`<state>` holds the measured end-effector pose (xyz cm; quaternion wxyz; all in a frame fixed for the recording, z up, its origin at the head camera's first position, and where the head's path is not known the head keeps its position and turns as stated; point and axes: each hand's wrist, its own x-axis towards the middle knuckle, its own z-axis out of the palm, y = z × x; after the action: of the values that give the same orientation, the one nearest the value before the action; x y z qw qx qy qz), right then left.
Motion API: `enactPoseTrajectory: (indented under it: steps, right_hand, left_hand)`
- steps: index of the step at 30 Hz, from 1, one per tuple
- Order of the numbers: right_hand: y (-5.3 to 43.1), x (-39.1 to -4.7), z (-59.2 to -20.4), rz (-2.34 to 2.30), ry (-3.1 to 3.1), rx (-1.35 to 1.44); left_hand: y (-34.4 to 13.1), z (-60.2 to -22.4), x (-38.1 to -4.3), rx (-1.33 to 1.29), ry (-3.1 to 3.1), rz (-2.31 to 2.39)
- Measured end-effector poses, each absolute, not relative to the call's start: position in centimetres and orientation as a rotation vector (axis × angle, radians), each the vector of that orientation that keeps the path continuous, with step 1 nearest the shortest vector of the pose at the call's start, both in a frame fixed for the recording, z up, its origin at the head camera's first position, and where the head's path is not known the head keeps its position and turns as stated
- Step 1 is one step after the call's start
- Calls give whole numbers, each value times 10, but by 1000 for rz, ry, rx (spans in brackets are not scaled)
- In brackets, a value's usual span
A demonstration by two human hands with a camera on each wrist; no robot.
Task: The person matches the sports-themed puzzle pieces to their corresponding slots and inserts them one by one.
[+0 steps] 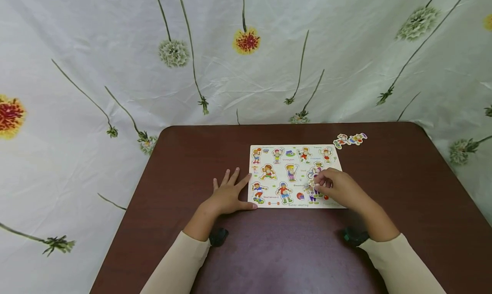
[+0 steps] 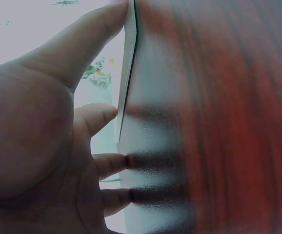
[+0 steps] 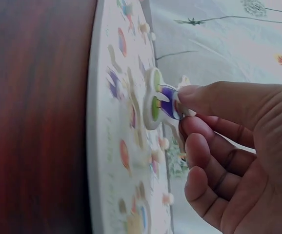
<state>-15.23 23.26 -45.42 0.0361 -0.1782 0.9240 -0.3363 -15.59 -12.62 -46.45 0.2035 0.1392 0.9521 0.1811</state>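
A white puzzle board with colourful sports figures and printed words lies on the table. My left hand rests at its left edge, fingers spread, with the thumb at the near corner and the index finger at the side. Over the board's lower right part, my right hand pinches a puzzle piece between thumb and fingers. In the right wrist view that puzzle piece shows a figure in purple with green at the bottom, held tilted close over the board. Part of it is hidden behind the thumb.
Two loose puzzle pieces lie on the dark brown table beyond the board's far right corner. Behind the table hangs a white cloth with flower prints. Each wrist wears a dark camera.
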Motion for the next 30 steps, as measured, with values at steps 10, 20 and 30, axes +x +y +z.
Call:
enactPoseTrajectory:
  steps: [10, 20, 30]
  right_hand:
    - [224, -153, -466, -1024, 2767, -593]
    - [221, -153, -476, -1011, 2736, -566]
    - [221, -154, -474, -989, 2743, -562]
  left_hand:
    - [-127, -463, -156, 392, 2650, 507]
    - [-127, -462, -156, 389, 2646, 501]
    - [-127, -463, -155, 393, 2650, 497]
